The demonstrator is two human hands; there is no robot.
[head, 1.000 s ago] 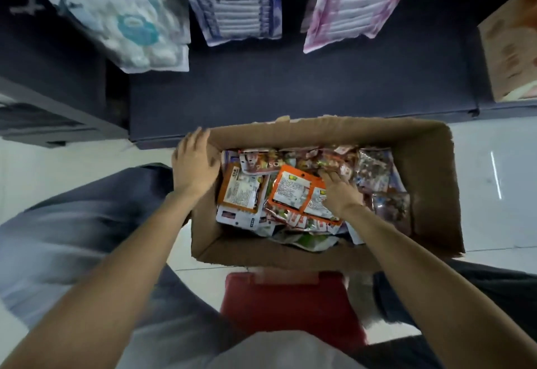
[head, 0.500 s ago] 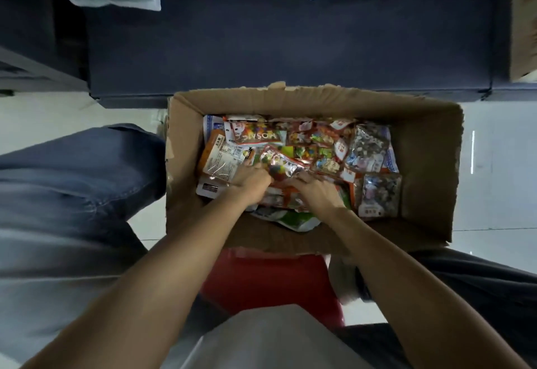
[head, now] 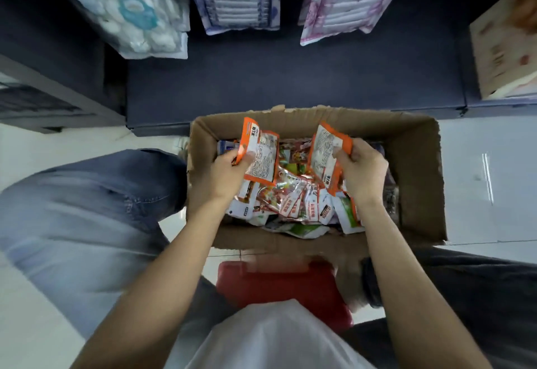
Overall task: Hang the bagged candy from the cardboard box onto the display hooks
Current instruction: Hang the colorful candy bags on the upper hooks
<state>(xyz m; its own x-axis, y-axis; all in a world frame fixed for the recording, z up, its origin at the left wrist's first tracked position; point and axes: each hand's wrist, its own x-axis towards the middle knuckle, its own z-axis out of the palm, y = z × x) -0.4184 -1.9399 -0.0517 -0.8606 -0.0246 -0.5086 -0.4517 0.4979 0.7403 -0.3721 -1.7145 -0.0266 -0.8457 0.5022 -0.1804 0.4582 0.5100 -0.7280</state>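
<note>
Fingers of your left hand [head: 223, 177] and right hand [head: 361, 171] pinched orange-edged candy bags [head: 260, 158] at 12 o'clock over the cardboard box [head: 412, 171]; probably light, floppy, slick, best held by top edges.

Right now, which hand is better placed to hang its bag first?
Roughly even, slightly left. The left hand and right hand each grip an orange-edged bag above the cardboard box; no hooks visible.

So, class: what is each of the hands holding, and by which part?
Left hand pinches an orange-edged candy bag at its side edge; right hand grips another orange-edged candy bag likewise.
</note>
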